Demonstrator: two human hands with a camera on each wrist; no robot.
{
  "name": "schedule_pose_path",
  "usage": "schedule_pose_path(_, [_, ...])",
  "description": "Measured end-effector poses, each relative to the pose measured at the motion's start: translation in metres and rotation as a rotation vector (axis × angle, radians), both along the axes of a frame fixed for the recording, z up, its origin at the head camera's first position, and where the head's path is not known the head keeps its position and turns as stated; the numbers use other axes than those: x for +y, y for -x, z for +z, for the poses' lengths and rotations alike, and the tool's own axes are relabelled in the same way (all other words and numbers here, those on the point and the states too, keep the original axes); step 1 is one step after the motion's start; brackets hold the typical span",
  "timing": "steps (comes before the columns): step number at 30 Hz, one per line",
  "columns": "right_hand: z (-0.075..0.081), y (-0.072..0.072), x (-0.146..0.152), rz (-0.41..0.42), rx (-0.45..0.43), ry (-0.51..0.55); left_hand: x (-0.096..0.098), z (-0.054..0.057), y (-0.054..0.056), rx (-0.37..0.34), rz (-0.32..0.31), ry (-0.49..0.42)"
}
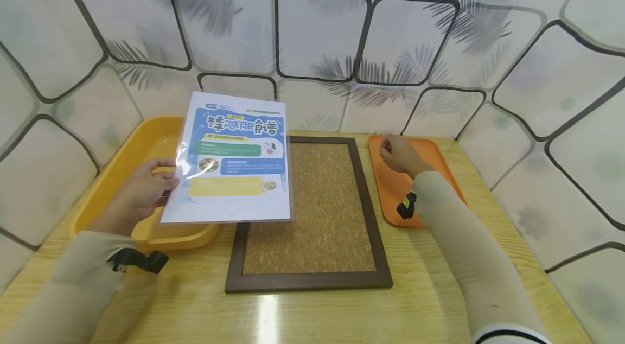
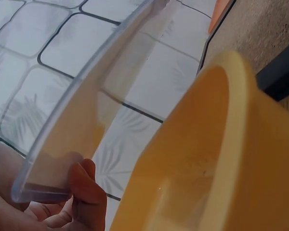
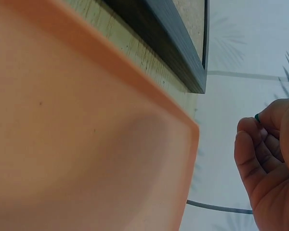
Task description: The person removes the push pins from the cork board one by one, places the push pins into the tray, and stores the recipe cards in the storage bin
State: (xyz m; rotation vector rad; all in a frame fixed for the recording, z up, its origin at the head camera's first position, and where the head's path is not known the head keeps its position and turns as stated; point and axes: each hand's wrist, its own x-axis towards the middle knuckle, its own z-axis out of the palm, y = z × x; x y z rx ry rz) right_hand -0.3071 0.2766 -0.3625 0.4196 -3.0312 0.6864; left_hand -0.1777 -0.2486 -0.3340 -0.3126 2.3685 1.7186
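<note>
My left hand grips the left edge of a laminated sheet printed in blue, green and yellow with Chinese text. Raised above the table, this sheet overlaps a yellow plastic bin and part of a cork board in the head view. In the left wrist view, thumb and fingers pinch the sheet near one corner. Over the orange tray, my right hand has its fingers curled. The right wrist view shows a tiny green thing between thumb and fingertip, mostly hidden; its kind cannot be told.
A dark brown frame borders the cork board, which lies mid-table between the bin and the tray. Patterned white cloth walls rise behind and on both sides. Wood-grain tabletop shows along the front.
</note>
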Motion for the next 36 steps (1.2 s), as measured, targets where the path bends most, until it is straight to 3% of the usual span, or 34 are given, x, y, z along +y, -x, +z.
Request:
schedule_pose_path(13, [-0.007, -0.005, 0.011, -0.017, -0.031, 0.024, -0.026, -0.006, -0.002, -0.001, 0.028, 0.050])
schedule_pose_path(20, [-0.008, -0.012, 0.022, -0.043, -0.066, 0.036, -0.044, -0.008, -0.003, 0.028, 0.019, 0.019])
schedule_pose_path(28, [-0.008, -0.012, 0.030, -0.046, -0.040, 0.047, -0.049, -0.009, -0.003, -0.006, 0.055, 0.045])
schedule_pose_path(36, [-0.013, -0.014, 0.036, -0.050, -0.047, 0.046, -0.059, -0.011, -0.005, 0.012, 0.031, 0.030])
